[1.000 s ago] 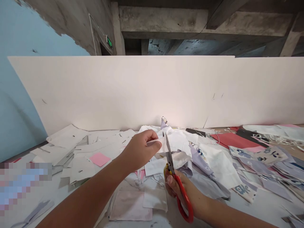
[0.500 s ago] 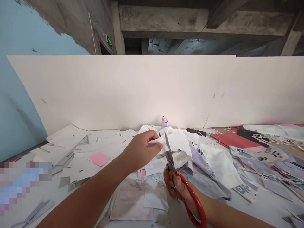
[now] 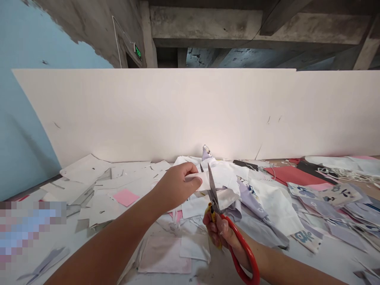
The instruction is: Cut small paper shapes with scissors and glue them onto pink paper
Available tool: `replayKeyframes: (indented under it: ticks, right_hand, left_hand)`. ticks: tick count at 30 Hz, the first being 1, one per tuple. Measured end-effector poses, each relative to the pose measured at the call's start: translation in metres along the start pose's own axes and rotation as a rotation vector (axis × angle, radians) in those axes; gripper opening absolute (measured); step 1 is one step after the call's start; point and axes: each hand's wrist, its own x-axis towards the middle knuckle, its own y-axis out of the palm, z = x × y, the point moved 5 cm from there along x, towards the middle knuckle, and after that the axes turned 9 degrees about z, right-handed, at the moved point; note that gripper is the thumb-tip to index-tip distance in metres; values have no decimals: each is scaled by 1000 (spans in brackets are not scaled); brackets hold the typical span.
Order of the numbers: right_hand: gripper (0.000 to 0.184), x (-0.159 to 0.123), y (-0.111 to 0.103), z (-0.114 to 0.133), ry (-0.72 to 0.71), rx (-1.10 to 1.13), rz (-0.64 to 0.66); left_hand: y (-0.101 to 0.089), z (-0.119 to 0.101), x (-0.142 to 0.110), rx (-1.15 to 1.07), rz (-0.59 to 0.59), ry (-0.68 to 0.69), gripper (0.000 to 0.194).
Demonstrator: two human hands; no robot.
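Note:
My left hand [image 3: 181,184] pinches a small white fabric piece [image 3: 202,181] between thumb and fingers, its free edge pointing right. Red-handled scissors [image 3: 214,198] are in my right hand [image 3: 221,233], fingers wrapped round the handles. The blades stand slightly apart, tips up, at the right edge of the fabric piece. Something yellow with a dark part [image 3: 212,213] also shows in the right hand's grip; I cannot make out what it is. Behind the blades lies a heap of white and lilac cloth [image 3: 230,176].
White cut sheets [image 3: 127,184] with a pink square [image 3: 126,197] cover the left side. A pale pink piece [image 3: 164,255] lies in front. To the right are red sheets [image 3: 292,175], floral pieces [image 3: 335,194] and white cord [image 3: 344,174]. A tall white panel [image 3: 178,114] stands behind.
The scissor blades have shifted slightly right relative to the left hand, and the far blade's tip shows more. The left hand still pinches the fabric piece. The view has moved a little.

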Motion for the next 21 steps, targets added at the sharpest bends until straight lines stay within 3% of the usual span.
replayKeyframes:
  ticks: [3, 10, 15, 21]
  right_hand:
    - [55, 0, 3, 3, 17, 19, 54]
    - [53, 1, 0, 1, -6, 66, 38]
    - [55, 1, 0, -3, 27, 83, 25]
    - [52, 1, 1, -1, 40, 51, 21]
  left_hand:
    - [3, -1, 0, -5, 17, 16, 14]
    - [1, -2, -1, -15, 15, 16, 13]
    - [6, -2, -1, -56, 88, 14, 12]
    - [5, -5, -2, -12, 39, 26, 14]
